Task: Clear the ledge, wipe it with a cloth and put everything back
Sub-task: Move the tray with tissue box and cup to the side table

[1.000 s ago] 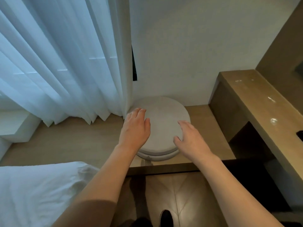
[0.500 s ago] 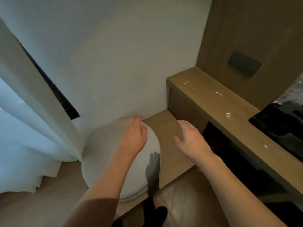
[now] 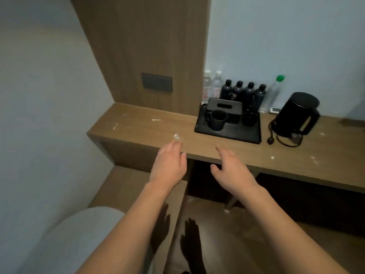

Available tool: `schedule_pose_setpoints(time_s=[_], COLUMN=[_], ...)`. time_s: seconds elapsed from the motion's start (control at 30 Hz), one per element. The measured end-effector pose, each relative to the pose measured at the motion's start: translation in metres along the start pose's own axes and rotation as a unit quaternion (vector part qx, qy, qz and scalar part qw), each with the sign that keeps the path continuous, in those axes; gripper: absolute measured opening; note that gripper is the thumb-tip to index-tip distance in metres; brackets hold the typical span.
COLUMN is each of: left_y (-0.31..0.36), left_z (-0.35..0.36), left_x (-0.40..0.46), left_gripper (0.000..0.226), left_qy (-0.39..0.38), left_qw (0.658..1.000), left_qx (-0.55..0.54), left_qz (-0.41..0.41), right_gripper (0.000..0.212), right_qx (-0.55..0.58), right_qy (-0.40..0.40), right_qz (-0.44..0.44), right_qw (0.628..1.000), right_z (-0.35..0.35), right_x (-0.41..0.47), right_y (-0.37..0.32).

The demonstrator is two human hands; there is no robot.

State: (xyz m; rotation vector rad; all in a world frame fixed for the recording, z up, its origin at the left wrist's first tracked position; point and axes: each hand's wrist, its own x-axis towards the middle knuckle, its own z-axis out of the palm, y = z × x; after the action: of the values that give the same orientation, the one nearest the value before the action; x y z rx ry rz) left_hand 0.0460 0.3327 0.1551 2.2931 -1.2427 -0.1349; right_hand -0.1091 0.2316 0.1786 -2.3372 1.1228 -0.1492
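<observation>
A long wooden ledge (image 3: 142, 127) runs from the centre to the right, speckled with white crumbs. On it sits a black tray (image 3: 227, 133) holding a dark mug (image 3: 217, 119), a second dark cup (image 3: 249, 118) and a grey tissue box (image 3: 225, 106). Behind the tray stand two clear water bottles (image 3: 212, 87), several black bottles (image 3: 245, 93) and a green-capped bottle (image 3: 273, 93). A black kettle (image 3: 298, 112) with its coiled cord is at the right. My left hand (image 3: 167, 165) and my right hand (image 3: 230, 168) hover empty at the ledge's front edge, fingers apart.
A round grey cushion stool (image 3: 83, 234) sits at the lower left on a lower wooden platform (image 3: 126, 184). A wood wall panel carries a dark switch plate (image 3: 157, 82). Open dark space lies under the ledge, with wooden floor below.
My view has swung right from the round stool and curtain to the ledge. Both hands have left the stool and now hover at the ledge's front edge.
</observation>
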Motion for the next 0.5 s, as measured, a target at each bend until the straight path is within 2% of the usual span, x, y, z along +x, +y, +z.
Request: schedule_pose_setpoints(time_s=[0.07, 0.17, 0.5], left_y=[0.026, 0.047, 0.042], left_z=[0.015, 0.028, 0.039], left_x=[0.011, 0.017, 0.039], left_gripper=[0.048, 0.048, 0.048], left_qy=[-0.028, -0.052, -0.087], left_qw=[0.998, 0.996, 0.995], left_qx=[0.001, -0.002, -0.032], left_qz=[0.048, 0.076, 0.049], right_gripper=[0.071, 0.070, 0.070], right_qx=[0.003, 0.011, 0.072], right_qy=[0.023, 0.032, 0.057], right_qz=[0.033, 0.054, 0.102], right_qw=[0.999, 0.998, 0.991], right_z=[-0.008, -0.014, -0.019], right_x=[-0.005, -0.012, 0.003], right_y=[0.017, 0.032, 0.056])
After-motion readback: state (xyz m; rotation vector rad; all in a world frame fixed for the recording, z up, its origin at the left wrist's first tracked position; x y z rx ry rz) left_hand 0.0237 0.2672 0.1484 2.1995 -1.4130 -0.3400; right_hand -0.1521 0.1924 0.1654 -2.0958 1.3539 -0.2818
